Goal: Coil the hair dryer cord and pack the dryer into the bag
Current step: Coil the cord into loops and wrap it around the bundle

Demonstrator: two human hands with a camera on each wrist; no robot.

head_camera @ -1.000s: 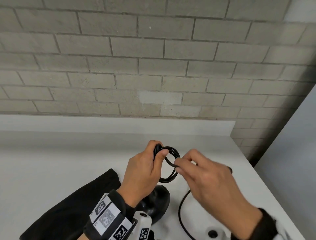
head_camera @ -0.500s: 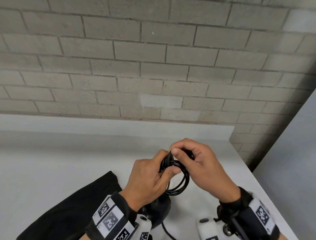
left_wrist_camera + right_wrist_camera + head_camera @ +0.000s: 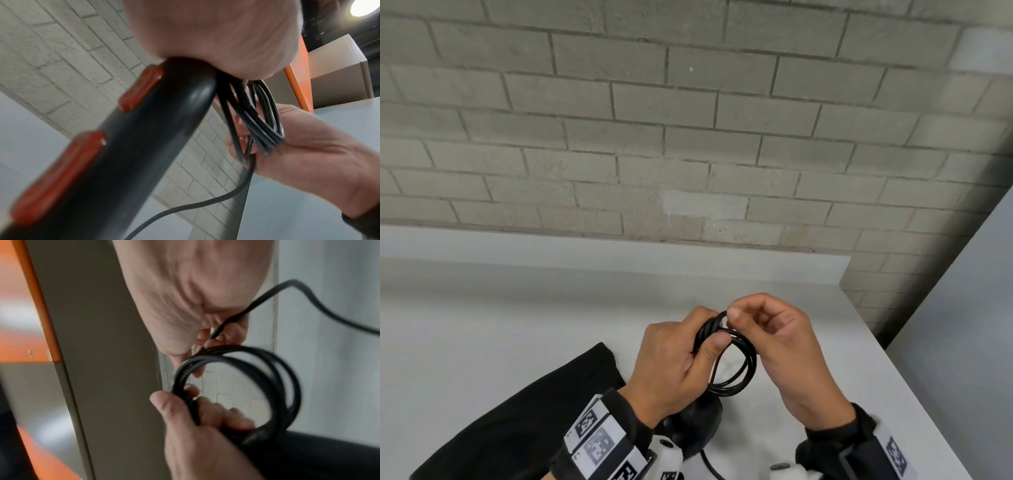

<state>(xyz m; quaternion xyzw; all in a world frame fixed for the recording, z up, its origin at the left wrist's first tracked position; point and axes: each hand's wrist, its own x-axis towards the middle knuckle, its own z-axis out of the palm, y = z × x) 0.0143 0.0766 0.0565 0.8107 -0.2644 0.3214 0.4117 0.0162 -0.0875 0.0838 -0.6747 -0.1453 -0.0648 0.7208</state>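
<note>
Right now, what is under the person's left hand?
Under the left hand sits the black hair dryer, beside the black bag on the white table. The wrist covers most of it.

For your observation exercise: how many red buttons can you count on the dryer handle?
2, both on the dryer handle seen in the left wrist view: one button just below the left hand, the other further down. The far side is hidden.

Grey brick wall [image 3: 688,137], white counter [image 3: 517,308]
</note>
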